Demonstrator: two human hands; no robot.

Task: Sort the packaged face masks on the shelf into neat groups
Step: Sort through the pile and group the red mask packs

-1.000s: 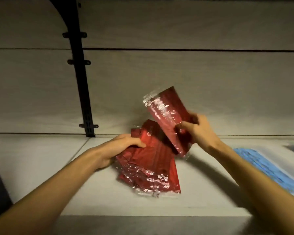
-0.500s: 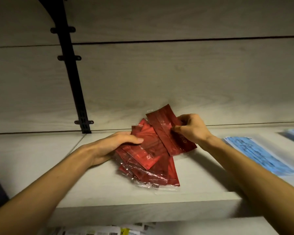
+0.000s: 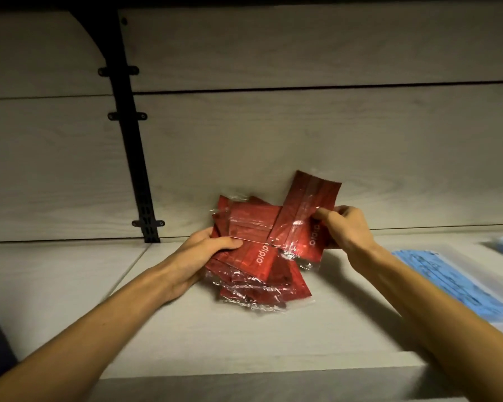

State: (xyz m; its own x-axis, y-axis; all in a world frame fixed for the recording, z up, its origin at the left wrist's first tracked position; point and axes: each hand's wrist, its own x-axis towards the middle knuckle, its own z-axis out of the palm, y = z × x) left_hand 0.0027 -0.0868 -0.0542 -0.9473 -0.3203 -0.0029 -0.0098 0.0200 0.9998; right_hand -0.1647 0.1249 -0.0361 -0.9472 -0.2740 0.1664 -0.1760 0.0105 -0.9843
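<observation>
Several red mask packs (image 3: 256,256), fanned and overlapping, sit mid-shelf (image 3: 186,329) close to the back wall; I log them as one untidy bundle, not yet squared.

Item 1: bundle of red packs. Left hand (image 3: 198,256) grips its left edge, thumb on top, fingers curled under. Lower packs splay out toward the shelf front, clear film crinkled w/ glare.

Item 2: single red pack (image 3: 308,210), tilted, upper end leaning up against the wall panel, lower end overlapping the bundle. Right hand (image 3: 343,230) pinches it at its right edge, thumb and fingertips clenched on the film.

Item 3: blue mask packs (image 3: 447,282), flat on the shelf to the right, well apart from the red; blurred, count unclear.

Handling, my read: light, thin, floppy; film looks slick, so packs prob. slide over each other and fan out if held loosely. Not fragile, but seams could crease. Best grip is across the short edges w/ both hands, thumbs on top, then tap the long edge on the shelf to align. A corner pinch alone likely lets a pack droop or twist.

Misc: black bracket rail (image 3: 134,169) fixed to wall, left of bundle.
</observation>
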